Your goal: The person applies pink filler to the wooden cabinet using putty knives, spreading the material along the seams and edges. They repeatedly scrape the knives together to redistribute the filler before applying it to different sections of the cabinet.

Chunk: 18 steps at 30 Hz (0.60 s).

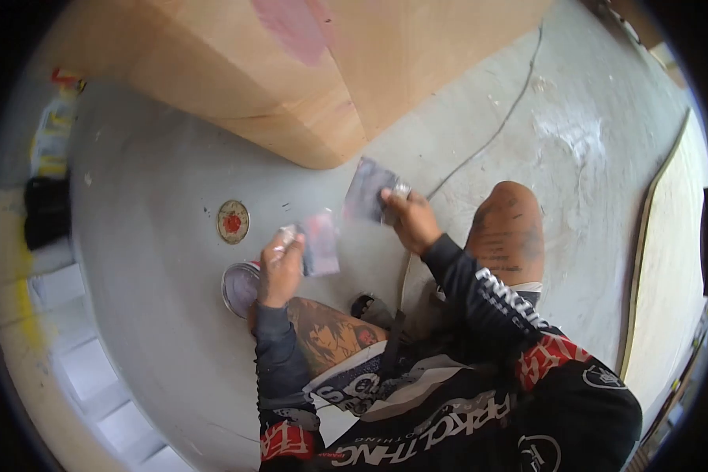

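Observation:
My left hand [280, 267] is closed around the grip of a flat putty scraper [320, 244], its rectangular blade smeared pinkish. In my right hand [411, 220] is a second putty scraper [370, 189], a dark, thin rectangle with a little pink along its edge. The two blades are apart, held over the grey floor between my knees. Below my left hand stands an open can [241, 288], partly hidden by my forearm and leg. A round lid [234, 222] with a red patch lies on the floor beyond it.
A large wooden panel structure [291, 94] with a pinkish smear rises in front of me. A thin cable [492, 141] crosses the floor at the right. A pale curved board [662, 236] lies on the far right, and white boxes [82, 366] line the left.

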Each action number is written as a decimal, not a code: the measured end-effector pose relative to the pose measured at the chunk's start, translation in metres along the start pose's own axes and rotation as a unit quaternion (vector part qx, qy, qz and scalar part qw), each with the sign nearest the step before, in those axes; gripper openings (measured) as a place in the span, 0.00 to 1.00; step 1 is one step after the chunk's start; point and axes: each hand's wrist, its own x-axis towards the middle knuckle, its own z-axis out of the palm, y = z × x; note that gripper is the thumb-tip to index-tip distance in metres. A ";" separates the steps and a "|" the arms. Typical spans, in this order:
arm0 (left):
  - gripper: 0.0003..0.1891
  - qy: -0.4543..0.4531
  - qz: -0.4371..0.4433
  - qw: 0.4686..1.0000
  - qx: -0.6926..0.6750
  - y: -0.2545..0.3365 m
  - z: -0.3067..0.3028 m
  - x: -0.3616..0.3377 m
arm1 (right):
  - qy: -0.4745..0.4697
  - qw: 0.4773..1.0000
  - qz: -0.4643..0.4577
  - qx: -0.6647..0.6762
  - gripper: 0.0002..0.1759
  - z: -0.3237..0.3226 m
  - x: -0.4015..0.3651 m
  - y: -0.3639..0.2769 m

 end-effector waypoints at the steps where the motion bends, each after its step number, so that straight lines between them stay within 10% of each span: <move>1: 0.14 0.044 0.012 0.999 -0.021 -0.014 0.000 0.015 | 0.030 0.998 0.007 -0.055 0.16 -0.020 0.022 0.004; 7: 0.12 0.100 -0.039 0.986 -0.124 -0.028 0.013 0.039 | 0.219 0.972 -0.071 -0.048 0.17 -0.095 0.178 0.073; 18: 0.14 0.049 -0.050 0.980 -0.184 0.000 0.032 0.032 | 0.230 0.965 -0.105 -0.077 0.15 -0.113 0.259 0.081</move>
